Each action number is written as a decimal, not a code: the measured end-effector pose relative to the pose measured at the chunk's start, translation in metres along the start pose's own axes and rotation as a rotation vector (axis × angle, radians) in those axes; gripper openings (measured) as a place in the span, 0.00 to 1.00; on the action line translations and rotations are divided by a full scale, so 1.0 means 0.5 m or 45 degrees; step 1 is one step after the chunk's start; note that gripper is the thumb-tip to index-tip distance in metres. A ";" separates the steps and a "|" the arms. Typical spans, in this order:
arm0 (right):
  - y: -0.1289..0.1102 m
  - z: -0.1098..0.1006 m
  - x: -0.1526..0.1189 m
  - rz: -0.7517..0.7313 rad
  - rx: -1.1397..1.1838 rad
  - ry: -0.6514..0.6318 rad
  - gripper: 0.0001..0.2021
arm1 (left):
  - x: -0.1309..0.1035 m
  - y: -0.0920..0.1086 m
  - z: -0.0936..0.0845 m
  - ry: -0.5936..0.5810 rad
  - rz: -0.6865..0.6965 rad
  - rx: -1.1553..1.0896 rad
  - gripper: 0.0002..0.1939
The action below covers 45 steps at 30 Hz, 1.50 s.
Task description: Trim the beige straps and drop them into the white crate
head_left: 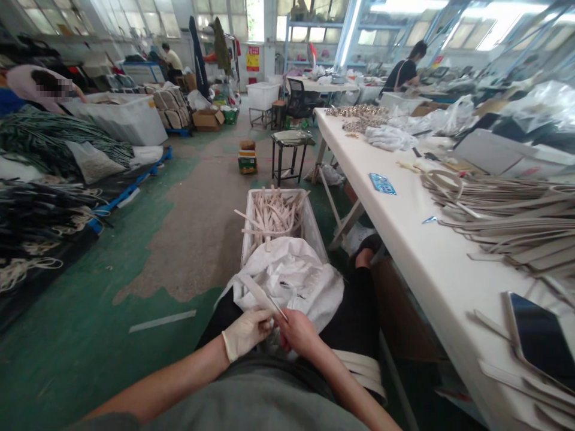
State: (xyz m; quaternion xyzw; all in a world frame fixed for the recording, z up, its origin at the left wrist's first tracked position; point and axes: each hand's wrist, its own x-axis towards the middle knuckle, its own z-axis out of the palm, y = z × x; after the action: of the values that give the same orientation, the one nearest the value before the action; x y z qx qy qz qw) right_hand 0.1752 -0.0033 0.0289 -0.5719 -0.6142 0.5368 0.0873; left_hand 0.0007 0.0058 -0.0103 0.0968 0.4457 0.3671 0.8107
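One gloved left hand (245, 335): its fingers are closing in a pinch, seemingly gripping the pale strip's lower end; exact contact is hiding under the fingertips.
Pale strip (255, 291): it is slanting across the left edge of the white sack (309, 275); steady work is likely calling for keeping it flat, untwisted.
Bin (318, 230): it is standing just beyond the lap, holding loose strips (274, 212), some overhanging its left edge.
Slim piece (280, 309): it is poking from the right fist, meeting the strip's lower end; a shallow, controlled angle is probably sparing the glove.
Bare right hand (300, 332): its fingers are curling shut around the slim piece.
Surface (399, 239): it is carrying straps (516, 215) toward its right edge, with a phone (539, 335) lying nearer the wearer.
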 end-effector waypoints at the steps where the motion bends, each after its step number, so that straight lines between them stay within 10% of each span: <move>1: -0.006 -0.002 0.004 -0.016 0.017 0.006 0.21 | 0.003 0.013 0.001 0.006 0.027 0.008 0.10; 7: -0.020 -0.028 -0.021 -0.083 -0.041 -0.032 0.17 | 0.006 0.105 -0.017 0.190 0.210 -0.052 0.10; 14: -0.055 -0.018 0.005 -0.095 -0.098 0.031 0.19 | -0.009 0.036 0.004 0.042 0.055 -0.018 0.08; 19: -0.037 -0.029 -0.010 -0.078 -0.118 0.014 0.17 | -0.001 0.067 -0.006 0.151 0.084 -0.032 0.07; 25: -0.054 -0.042 -0.009 -0.068 -0.120 0.148 0.16 | -0.025 0.087 0.059 -0.128 0.145 0.078 0.09; 29: -0.054 -0.048 -0.009 -0.162 0.072 0.105 0.18 | -0.011 0.110 0.064 0.079 0.293 0.030 0.10; 39: -0.026 -0.033 -0.039 -0.028 -0.223 -0.001 0.17 | -0.018 0.026 -0.019 0.338 0.095 -0.122 0.08; 45: -0.051 0.009 -0.012 -0.011 -0.282 0.041 0.17 | -0.045 -0.020 -0.007 0.114 -0.039 -0.086 0.08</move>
State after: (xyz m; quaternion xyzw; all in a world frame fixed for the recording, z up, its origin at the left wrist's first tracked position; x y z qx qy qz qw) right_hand 0.1586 -0.0049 0.0495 -0.5839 -0.6706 0.4562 0.0356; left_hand -0.0048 -0.0172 -0.0025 0.0461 0.4704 0.3735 0.7982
